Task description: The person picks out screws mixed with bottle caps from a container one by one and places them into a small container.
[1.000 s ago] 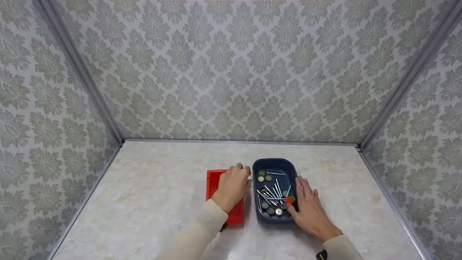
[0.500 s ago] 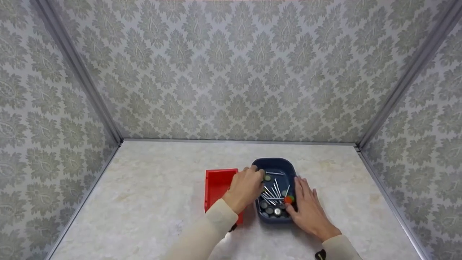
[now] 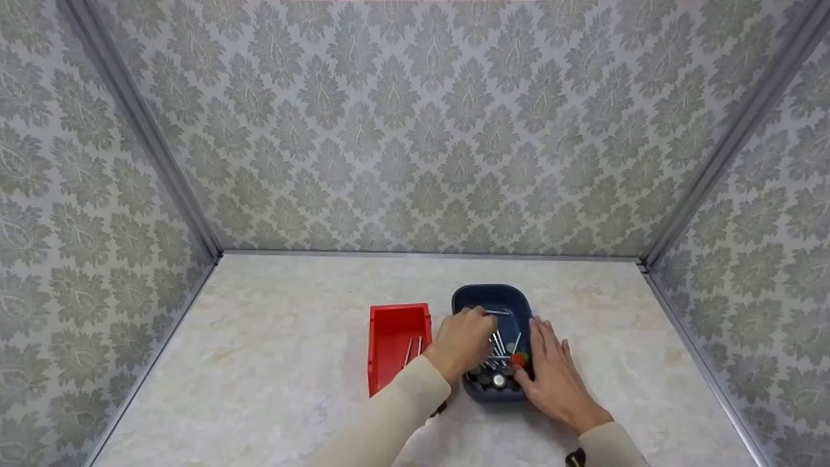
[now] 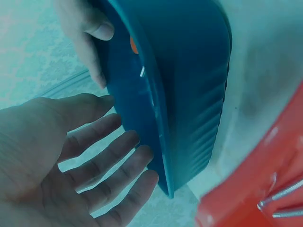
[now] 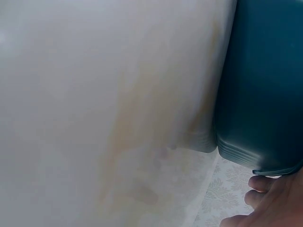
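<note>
My left hand (image 3: 463, 340) is over the dark blue bin (image 3: 493, 292), its fingers spread and slightly bent with nothing between them in the left wrist view. In the bin lie several long metal screws (image 3: 498, 342), round silvery discs (image 3: 498, 381), and an orange cap (image 3: 519, 359) beside a green one. My left hand hides part of these contents. On the bin's right side rests my right hand (image 3: 559, 383), fingers extended along the outer wall and thumb near the rim. The red bin (image 3: 389, 318), left of the blue one, holds metal screws (image 4: 284, 194), partly covered by my left forearm.
Both bins stand close together on a pale marbled table (image 3: 292, 324). Patterned walls (image 3: 415, 130) with grey metal edging enclose it at the back and both sides.
My left hand has moved right from above the red bin to over the blue bin, uncovering screws in the red one. My right hand has stayed at the blue bin's side.
</note>
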`<move>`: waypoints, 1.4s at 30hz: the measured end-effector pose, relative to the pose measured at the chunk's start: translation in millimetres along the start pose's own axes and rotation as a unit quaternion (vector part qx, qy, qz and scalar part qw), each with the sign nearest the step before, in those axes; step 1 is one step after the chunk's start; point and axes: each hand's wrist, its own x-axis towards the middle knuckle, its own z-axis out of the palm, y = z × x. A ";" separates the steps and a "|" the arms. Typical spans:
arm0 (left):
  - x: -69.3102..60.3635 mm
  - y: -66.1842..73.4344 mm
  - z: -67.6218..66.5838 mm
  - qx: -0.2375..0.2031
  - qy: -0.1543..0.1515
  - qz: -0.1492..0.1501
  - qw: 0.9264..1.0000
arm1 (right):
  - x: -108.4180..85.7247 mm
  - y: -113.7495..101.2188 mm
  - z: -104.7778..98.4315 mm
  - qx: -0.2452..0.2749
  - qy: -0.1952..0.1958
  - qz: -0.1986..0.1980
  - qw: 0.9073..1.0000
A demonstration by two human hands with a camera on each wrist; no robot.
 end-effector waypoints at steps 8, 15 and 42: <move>15.3 14.2 6.8 -0.009 -0.075 -0.008 0.997 | 0.5 0.3 0.8 0.006 -0.013 0.000 1.000; 24.1 26.0 7.9 0.006 -0.109 -0.012 0.994 | 2.0 2.6 1.3 0.004 -0.027 0.011 1.000; 55.5 11.7 98.7 0.082 -0.150 -0.059 0.984 | 2.7 2.3 0.7 0.001 -0.019 0.010 1.000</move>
